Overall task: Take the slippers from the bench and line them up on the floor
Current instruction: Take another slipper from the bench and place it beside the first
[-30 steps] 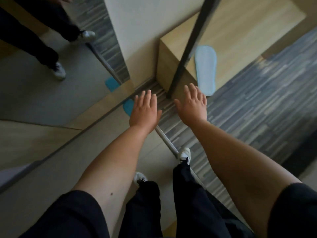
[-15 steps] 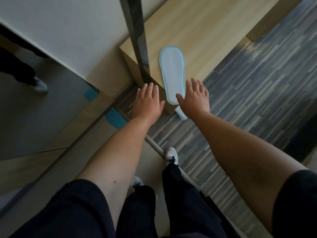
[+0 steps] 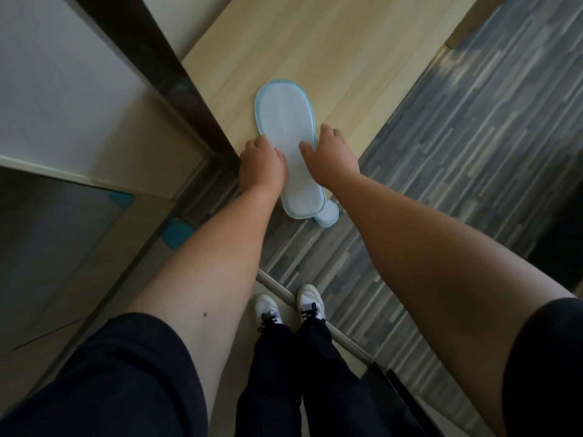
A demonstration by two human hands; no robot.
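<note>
A pale blue flat slipper (image 3: 285, 121) lies sole up on the light wooden bench (image 3: 315, 42), its heel end hanging over the bench's near edge. A second slipper (image 3: 329, 216) peeks out from under it at the heel. My left hand (image 3: 262, 165) grips the left edge of the top slipper with curled fingers. On the right edge sits my right hand (image 3: 331, 156), its thumb resting on the sole and its fingers wrapped around the side.
A dark post (image 3: 164, 77) runs along the bench's left side next to a white wall panel (image 3: 63, 89). Grey striped flooring (image 3: 457, 152) spreads to the right of the bench. My two white shoes (image 3: 288, 305) stand by a metal floor strip.
Both hands have gone from hovering open near the bench's edge to closing on the slipper's two sides. The view has moved closer over the bench.
</note>
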